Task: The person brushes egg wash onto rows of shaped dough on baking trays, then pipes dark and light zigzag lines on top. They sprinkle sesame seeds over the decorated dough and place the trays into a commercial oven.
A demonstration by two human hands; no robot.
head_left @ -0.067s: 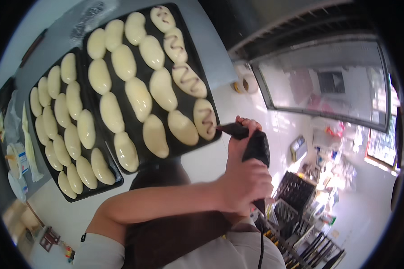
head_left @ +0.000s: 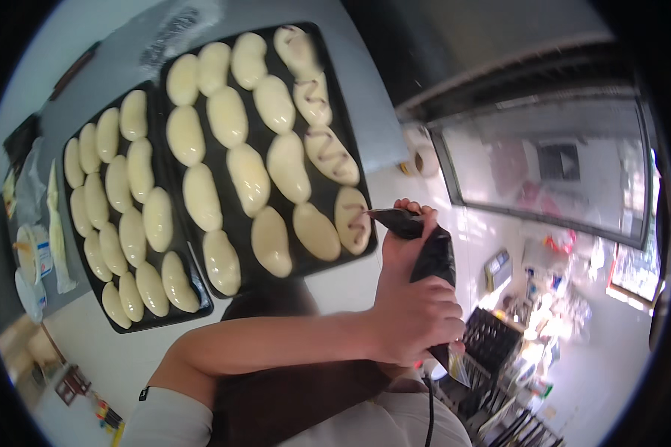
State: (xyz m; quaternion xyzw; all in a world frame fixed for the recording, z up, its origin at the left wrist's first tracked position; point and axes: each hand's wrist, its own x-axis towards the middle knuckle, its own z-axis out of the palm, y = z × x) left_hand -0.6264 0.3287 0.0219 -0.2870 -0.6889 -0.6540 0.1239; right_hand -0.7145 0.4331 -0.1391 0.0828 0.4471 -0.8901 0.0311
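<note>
My left hand is closed around the wide rear part of a black piping bag, whose tail sticks out below it. Closer to the tip, my right hand wraps the narrow front of the same bag, partly hidden by the bag and my left hand. The bag's tip points left at the right edge of a pale, glossy dough piece in the near right corner of a black baking tray. Dark zigzag lines run over the dough pieces in the tray's right column; the other pieces are plain.
Left of it lies a second black tray with several plain dough pieces. Both rest on a grey table. A white tub and clear plastic film lie on the table. A glass-panelled door and dark crates are at the right.
The whole view has shifted, so the trays appear further right and lower. The bag's tip has moved toward the far end of the near right dough piece. Both hands keep their hold.
</note>
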